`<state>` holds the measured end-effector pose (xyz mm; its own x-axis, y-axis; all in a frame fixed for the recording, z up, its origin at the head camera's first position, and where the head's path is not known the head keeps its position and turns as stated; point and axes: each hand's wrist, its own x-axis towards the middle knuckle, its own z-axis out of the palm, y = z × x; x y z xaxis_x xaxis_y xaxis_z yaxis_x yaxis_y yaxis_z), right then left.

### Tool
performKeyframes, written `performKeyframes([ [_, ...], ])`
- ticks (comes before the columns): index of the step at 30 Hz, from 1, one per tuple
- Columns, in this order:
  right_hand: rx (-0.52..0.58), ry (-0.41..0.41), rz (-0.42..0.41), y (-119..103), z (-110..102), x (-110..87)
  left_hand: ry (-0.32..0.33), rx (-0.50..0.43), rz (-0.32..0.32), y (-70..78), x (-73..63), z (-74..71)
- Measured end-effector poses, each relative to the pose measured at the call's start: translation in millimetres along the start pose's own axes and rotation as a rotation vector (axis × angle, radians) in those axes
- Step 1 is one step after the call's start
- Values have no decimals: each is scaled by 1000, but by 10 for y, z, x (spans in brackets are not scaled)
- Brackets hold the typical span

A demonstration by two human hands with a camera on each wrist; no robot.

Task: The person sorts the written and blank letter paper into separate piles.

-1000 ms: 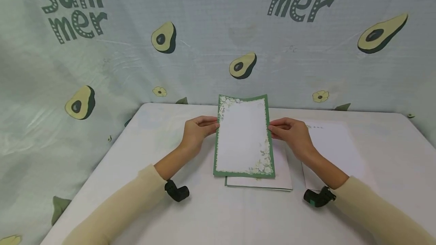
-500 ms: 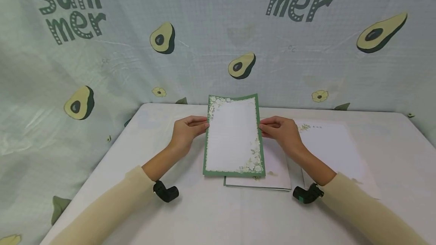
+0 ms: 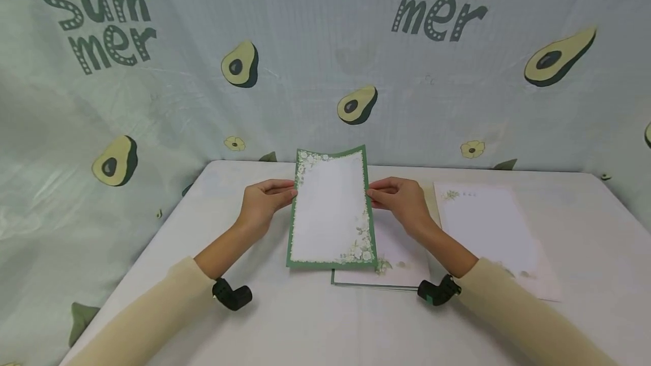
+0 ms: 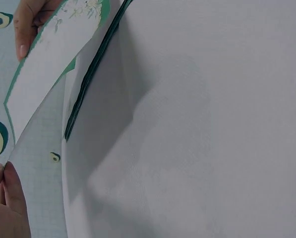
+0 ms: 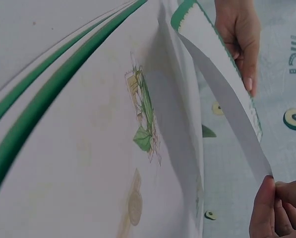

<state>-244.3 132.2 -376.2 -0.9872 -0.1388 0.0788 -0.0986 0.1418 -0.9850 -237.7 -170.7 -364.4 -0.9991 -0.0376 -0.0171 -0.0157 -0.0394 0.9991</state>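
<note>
Both hands hold up one sheet of letter paper point(image 3: 330, 213) with a green border and white flowers in two corners. At its left edge my left hand point(image 3: 260, 207) pinches it between thumb and fingers. My right hand point(image 3: 403, 201) pinches the opposite edge at about the same height. The sheet bows slightly and stands tilted above the table, its lower edge overlapping a stack of paper point(image 3: 404, 258) in the head view. Green edges and a printed plant with a seal-like mark show on the stack point(image 5: 108, 124) in the right wrist view.
Right of the stack lies another pale sheet point(image 3: 488, 225) with a small floral print, partly behind the right forearm. The white table point(image 3: 315, 326) ends at a backdrop cloth point(image 3: 300, 100) with avocado prints. A black wrist camera point(image 3: 233, 295) sits on each wrist.
Both hands have carried the letter paper to the left, still pinching its sides. More of the stack beneath and of the sheet at the right now shows.
</note>
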Motion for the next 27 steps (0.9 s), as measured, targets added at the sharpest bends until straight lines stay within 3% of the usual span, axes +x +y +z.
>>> performKeyframes([
  [6,2,26,-29,-40,58,32,-2,5,21,29,26,-94],
  [27,-12,-17,35,0,417,68,-9,112,-40,82,-65,-437],
])
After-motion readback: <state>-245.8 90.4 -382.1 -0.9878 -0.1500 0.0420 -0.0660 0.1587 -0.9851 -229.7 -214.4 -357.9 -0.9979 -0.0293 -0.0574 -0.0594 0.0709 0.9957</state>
